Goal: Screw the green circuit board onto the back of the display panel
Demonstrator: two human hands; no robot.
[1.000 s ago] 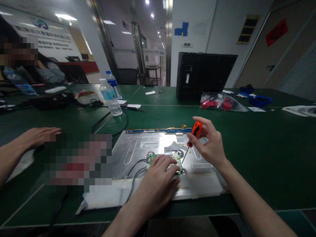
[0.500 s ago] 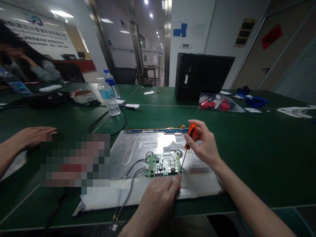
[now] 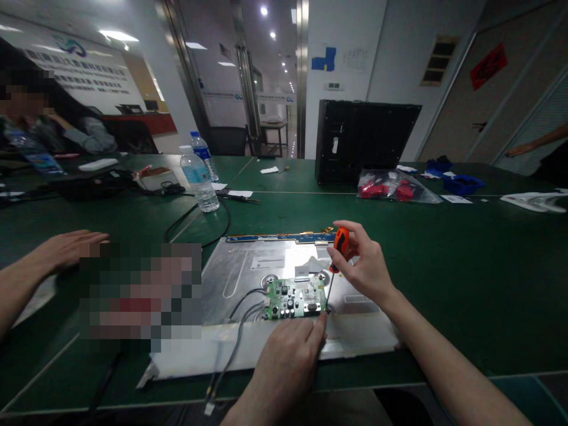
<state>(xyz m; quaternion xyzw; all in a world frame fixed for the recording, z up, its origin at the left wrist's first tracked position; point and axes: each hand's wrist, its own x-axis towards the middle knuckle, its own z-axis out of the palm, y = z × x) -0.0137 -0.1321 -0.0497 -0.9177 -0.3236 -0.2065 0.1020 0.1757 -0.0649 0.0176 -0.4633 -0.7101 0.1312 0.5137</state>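
My right hand (image 3: 366,260) grips an orange-and-black screwdriver (image 3: 340,241) by its handle. The shaft points down, slightly tilted, and its tip meets the lower right corner of a green circuit board (image 3: 296,297). Resting on the panel's near edge, my left hand (image 3: 290,349) has its index finger stretched toward that same corner; its other fingers are partly hidden. The board sits on the metal back of a display panel (image 3: 237,266), which lies flat on the table. Dark cables (image 3: 242,331) run from the board's left side over the panel's near edge.
Another person's hand (image 3: 75,245) is on the table at left, beside a blurred-out patch. Two water bottles (image 3: 199,177) stand behind the panel. A black monitor housing (image 3: 364,142) and a plastic bag with red parts (image 3: 397,186) are farther back. Blue pieces (image 3: 461,184) lie at right.
The view has shifted slightly. The screwdriver remains at the same board corner and my left hand has stayed put. Another person's arm now shows at the far right.
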